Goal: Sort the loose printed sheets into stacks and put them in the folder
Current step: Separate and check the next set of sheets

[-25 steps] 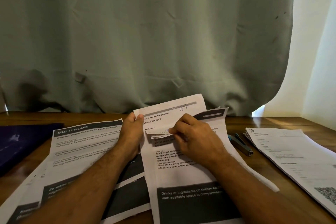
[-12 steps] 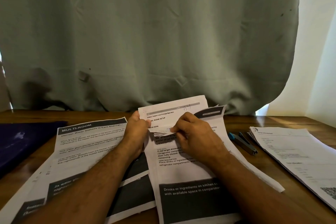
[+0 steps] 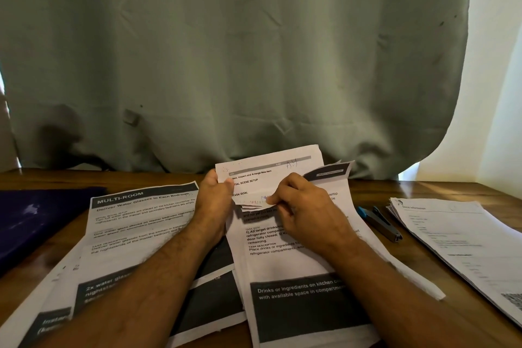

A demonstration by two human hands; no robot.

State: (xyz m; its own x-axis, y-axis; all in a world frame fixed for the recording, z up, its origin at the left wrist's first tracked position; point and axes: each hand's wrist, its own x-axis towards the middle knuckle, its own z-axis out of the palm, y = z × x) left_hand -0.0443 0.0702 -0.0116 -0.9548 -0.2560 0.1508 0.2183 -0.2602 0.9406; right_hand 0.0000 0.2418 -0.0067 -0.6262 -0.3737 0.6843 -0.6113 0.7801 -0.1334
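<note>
A folded-over bundle of printed sheets (image 3: 271, 175) stands up at the far end of the middle stack (image 3: 299, 265). My left hand (image 3: 213, 200) grips its left edge, thumb in front. My right hand (image 3: 305, 206) pinches the lower folded edge of the same bundle. A second stack headed "MULTI-ROOM" (image 3: 135, 223) lies to the left under my left forearm. A third stack of sheets (image 3: 457, 237) lies at the right. The dark purple folder (image 3: 36, 217) lies shut at the far left.
A blue and grey stapler (image 3: 380, 223) lies between the middle and right stacks. The wooden table (image 3: 375, 189) ends at a grey-green curtain (image 3: 254, 65) hanging close behind the papers.
The view has shifted slightly. My right hand's fingers have worked a little along the folded edge; the bundle stays raised in both hands.
</note>
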